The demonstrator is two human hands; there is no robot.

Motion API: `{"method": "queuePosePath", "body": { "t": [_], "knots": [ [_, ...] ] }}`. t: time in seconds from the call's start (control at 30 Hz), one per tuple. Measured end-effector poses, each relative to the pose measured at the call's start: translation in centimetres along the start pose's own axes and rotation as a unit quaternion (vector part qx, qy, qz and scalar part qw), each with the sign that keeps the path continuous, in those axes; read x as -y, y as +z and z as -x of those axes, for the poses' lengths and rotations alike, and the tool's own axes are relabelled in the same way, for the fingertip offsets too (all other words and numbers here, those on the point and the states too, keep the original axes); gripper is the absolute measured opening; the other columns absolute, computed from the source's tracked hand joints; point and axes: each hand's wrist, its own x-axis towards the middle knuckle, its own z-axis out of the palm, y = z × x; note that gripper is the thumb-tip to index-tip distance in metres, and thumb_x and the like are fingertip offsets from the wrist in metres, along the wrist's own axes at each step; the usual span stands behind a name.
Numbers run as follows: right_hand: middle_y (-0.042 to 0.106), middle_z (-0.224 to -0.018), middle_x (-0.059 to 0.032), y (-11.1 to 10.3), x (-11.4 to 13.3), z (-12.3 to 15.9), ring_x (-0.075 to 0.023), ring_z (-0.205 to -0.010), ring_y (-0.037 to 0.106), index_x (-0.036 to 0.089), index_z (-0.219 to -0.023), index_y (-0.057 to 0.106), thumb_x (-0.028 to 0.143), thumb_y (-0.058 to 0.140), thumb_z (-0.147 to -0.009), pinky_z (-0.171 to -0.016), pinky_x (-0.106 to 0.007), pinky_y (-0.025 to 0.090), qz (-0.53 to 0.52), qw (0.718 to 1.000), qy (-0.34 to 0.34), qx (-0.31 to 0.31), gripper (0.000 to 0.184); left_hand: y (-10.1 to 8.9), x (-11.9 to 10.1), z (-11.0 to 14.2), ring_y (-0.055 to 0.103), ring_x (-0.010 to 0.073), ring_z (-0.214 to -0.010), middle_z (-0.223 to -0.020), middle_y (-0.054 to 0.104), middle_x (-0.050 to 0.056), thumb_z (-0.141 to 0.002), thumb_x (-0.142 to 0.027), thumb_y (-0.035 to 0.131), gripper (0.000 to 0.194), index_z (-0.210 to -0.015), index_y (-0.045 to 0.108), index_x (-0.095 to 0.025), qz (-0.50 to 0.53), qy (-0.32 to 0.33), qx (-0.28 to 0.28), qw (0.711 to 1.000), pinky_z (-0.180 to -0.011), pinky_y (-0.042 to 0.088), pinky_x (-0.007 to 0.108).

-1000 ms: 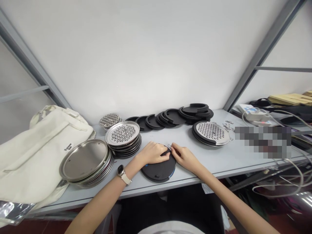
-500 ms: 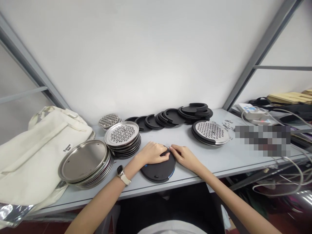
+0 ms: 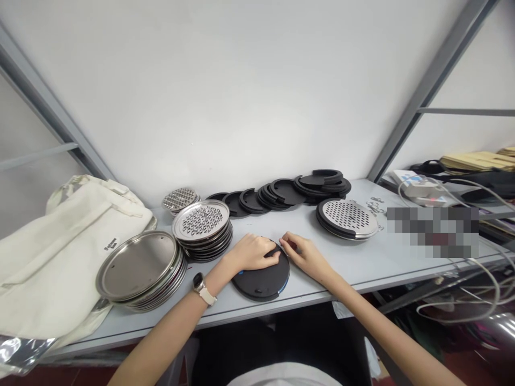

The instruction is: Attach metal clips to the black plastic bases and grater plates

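Observation:
A black round disc [image 3: 255, 283] with a strip of blue along its right edge lies on the table in front of me. My left hand [image 3: 254, 252] rests on its upper part, fingers curled over and gripping it. At the disc's upper right edge is my right hand [image 3: 301, 254], thumb and forefinger brought together. Whatever sits between those fingertips is too small to make out. Over to the right, a perforated metal grater disc [image 3: 348, 217] has a black rim partly around it, with several small metal clips [image 3: 375, 205] beside it.
Left of my hands stand a stack of grater discs [image 3: 201, 221] and a stack of plain metal plates [image 3: 139, 265]. A smaller grater stack [image 3: 180, 199] is behind. Black rimmed discs [image 3: 285, 192] overlap along the wall. A cream bag [image 3: 76, 252] lies far left; cables [image 3: 493, 279] hang right.
My right hand has shifted slightly up at the disc's edge, its fingertips moving a little away. My left hand and the disc stay in place.

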Motion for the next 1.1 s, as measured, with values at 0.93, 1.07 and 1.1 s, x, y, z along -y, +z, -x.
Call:
{"method": "queuePosePath", "body": {
  "t": [0.93, 1.07, 1.1],
  "knots": [
    [0.050, -0.061, 0.0021, 0.4, -0.4, -1.2, -0.0135, -0.058, 0.047, 0.020, -0.066, 0.041, 0.030, 0.034, -0.097, -0.060, -0.024, 0.032, 0.013, 0.996, 0.003, 0.084, 0.033, 0.3, 0.3, -0.2, 0.051, 0.0129, -0.051, -0.058, 0.062, 0.000, -0.086, -0.035, 0.051, 0.034, -0.058, 0.058, -0.017, 0.031, -0.013, -0.012, 0.999, -0.051, 0.022, 0.028],
    [0.052, -0.063, 0.0013, 0.4, -0.7, -1.2, -0.0138, -0.059, 0.049, 0.020, -0.068, 0.044, 0.029, 0.033, -0.097, -0.060, -0.025, 0.032, 0.018, 0.996, -0.004, 0.091, 0.032, 0.5, 0.4, -0.2, 0.048, 0.0121, -0.049, -0.055, 0.060, -0.001, -0.085, -0.036, 0.051, 0.036, -0.056, 0.055, -0.017, 0.046, -0.019, -0.011, 0.999, -0.052, 0.022, 0.028],
    [0.052, -0.063, 0.0012, 0.5, -0.7, -1.2, -0.0138, -0.059, 0.049, 0.020, -0.068, 0.044, 0.029, 0.033, -0.097, -0.061, -0.025, 0.033, 0.019, 0.996, -0.004, 0.092, 0.032, 0.5, 0.4, -0.3, 0.048, 0.0121, -0.049, -0.054, 0.060, -0.001, -0.085, -0.037, 0.050, 0.036, -0.055, 0.055, -0.017, 0.049, -0.021, -0.010, 0.999, -0.052, 0.022, 0.028]
  ]
}}
